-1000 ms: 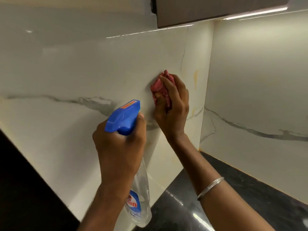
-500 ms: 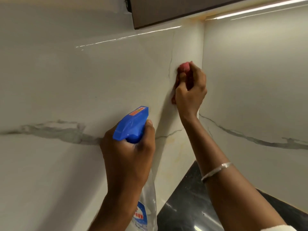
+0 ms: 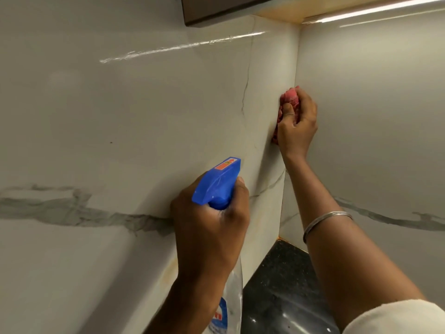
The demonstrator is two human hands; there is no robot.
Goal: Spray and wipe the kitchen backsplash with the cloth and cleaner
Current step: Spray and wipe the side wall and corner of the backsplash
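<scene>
Red cloth (image 3: 290, 97) sits bunched in the curled grip of the right hand (image 3: 297, 126), arm outstretched, pressed into the backsplash (image 3: 120, 116) corner above the bench (image 3: 284, 285); the left hand (image 3: 212, 227) clasps the spray bottle (image 3: 218, 184) by its neck.

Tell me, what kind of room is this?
Most likely a kitchen. The shiny marble-look backsplash meets in a corner above a dark speckled countertop, and a cabinet hangs overhead.
</scene>
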